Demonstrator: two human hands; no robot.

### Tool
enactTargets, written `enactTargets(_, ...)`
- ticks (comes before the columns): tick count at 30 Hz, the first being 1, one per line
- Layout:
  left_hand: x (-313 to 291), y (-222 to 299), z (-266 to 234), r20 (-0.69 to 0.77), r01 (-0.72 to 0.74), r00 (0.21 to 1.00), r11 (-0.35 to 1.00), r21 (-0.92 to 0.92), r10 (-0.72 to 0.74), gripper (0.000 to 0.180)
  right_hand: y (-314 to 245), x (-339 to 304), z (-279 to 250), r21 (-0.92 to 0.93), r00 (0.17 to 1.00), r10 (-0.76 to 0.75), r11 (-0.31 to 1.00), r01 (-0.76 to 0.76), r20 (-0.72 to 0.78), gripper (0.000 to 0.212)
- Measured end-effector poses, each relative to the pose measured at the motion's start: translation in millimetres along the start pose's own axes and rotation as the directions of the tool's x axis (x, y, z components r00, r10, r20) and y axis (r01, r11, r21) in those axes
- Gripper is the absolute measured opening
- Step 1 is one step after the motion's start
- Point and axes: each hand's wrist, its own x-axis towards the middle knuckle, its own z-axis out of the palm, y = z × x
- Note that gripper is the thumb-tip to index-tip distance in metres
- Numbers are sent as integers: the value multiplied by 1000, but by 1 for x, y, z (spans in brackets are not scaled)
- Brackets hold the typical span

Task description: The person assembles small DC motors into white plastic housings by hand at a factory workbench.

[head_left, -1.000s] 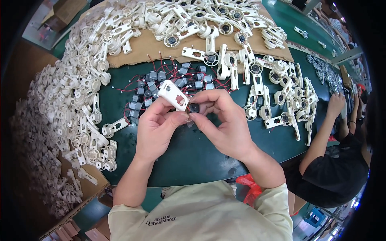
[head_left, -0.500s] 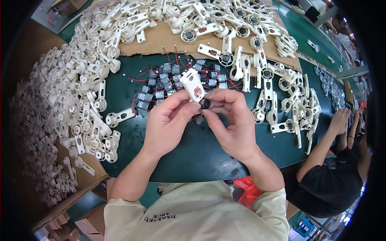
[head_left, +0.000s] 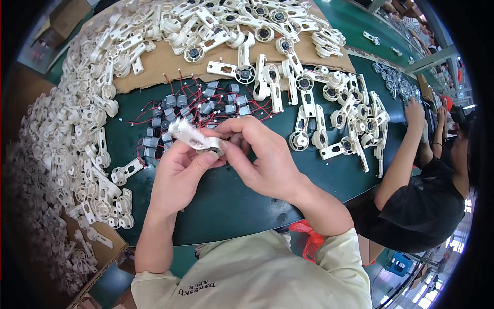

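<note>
A white plastic housing (head_left: 191, 136), its far end smeared by motion, is held between both hands over the dark green table. My left hand (head_left: 177, 177) is closed on its near left side, thumb on top. The fingers of my right hand (head_left: 262, 154) pinch the round near end, where a dark part shows beneath; the hands hide most of it. Just beyond my hands lie several small grey motors (head_left: 181, 101) with red and dark wires.
White housings (head_left: 85, 139) are heaped along the left. More lie on a cardboard sheet (head_left: 154, 67) at the back and in a loose group (head_left: 355, 110) at right. A co-worker's arm (head_left: 399, 159) reaches in at far right, near clear plastic parts (head_left: 396, 80).
The white housing has tipped from upright to lying toward the left, its round end now toward my right fingers. The view has swung, so the table's contents sit further left.
</note>
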Motion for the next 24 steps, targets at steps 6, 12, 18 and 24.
enactTargets(6, 5, -2, 5, 28, -95, 995, 994, 47, 94, 33, 0, -3, -3, 122, 998, 56, 991, -52, -24, 19)
enactTargets(12, 6, -2, 0, 2, -43, 999, 996, 79, 43, 28, 7, -2, 4, 216, 997, 74, 974, -73, 1, 21)
enactTargets(18, 1, 2, 8, 30, -23, 999, 1000, 13, 23, 40, 13, 0, 4, 449, 968, 250, 866, -222, -5, 19)
enactTargets(24, 2, -9, 16, -20, -184, 982, 973, 143, 188, 38, 6, 1, 1, 676, 927, 346, 648, -350, 149, 21)
